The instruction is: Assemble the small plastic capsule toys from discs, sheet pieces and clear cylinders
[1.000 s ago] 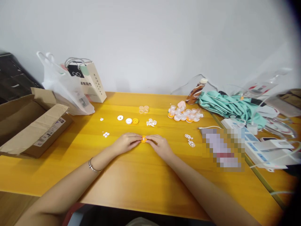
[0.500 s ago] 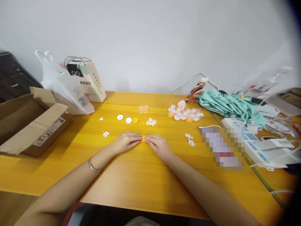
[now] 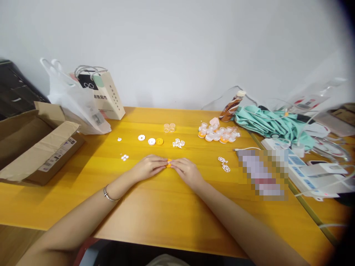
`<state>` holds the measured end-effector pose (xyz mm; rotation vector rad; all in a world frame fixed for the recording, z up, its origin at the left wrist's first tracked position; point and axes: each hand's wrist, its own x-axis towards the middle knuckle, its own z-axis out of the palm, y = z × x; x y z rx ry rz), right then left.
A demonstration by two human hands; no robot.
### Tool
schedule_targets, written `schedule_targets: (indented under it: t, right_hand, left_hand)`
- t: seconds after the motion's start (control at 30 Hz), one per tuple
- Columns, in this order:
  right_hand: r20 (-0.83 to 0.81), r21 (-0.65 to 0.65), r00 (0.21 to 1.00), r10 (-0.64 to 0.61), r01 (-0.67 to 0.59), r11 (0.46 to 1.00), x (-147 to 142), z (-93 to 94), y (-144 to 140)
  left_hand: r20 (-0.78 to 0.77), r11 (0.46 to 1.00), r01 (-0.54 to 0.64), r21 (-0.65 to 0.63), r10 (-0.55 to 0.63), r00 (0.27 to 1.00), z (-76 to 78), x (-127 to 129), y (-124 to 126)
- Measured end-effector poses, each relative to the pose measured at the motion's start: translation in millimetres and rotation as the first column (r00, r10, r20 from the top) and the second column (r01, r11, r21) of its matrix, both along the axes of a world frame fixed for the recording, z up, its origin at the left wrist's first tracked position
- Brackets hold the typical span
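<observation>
Between my fingertips is a small round orange plastic piece [image 3: 168, 166], mostly covered, with something pale on top of it. My left hand [image 3: 149, 167] pinches it from the left, and my right hand [image 3: 188, 171] grips its right side. Beyond the hands lie a yellow disc [image 3: 159, 142], a white disc [image 3: 151, 142] and another white ring [image 3: 141, 137]. Several white spoked pieces [image 3: 179, 143] sit in a cluster behind my right hand, and two clear cups [image 3: 169, 128] stand farther back. Small white round pieces [image 3: 124, 157] rest left of my left hand.
At the back right is a group of clear-and-orange assembled pieces [image 3: 219, 134] near a brown bottle [image 3: 232, 106]. Two white spoked parts [image 3: 224, 164] lie right of my hands. An open cardboard box [image 3: 41, 144] occupies the left; a power strip [image 3: 299, 170] and green folded cloth [image 3: 271, 122] the right.
</observation>
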<state>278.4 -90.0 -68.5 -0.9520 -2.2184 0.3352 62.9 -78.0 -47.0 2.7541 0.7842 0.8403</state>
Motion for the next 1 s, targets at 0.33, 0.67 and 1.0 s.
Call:
schedule_targets:
  t: [0.33,0.67,1.0]
  right_hand:
    - [-0.002,0.02,1.0,-0.009,0.009,1.0,1.2,-1.2,-0.2]
    - [0.057,0.074,0.998,-0.014,0.01,0.997,-1.1,1.2,-1.0]
    - [0.133,0.07,0.991,-0.028,0.018,0.997,-4.8,5.4,-2.4]
  left_hand:
    - [-0.019,1.0,0.015,0.026,-0.015,1.0,-1.0,-0.6,0.7]
    - [-0.056,0.999,0.009,0.036,-0.007,0.998,1.9,0.2,-0.8]
    - [-0.157,0.998,-0.017,0.059,0.026,0.987,5.7,1.7,-3.8]
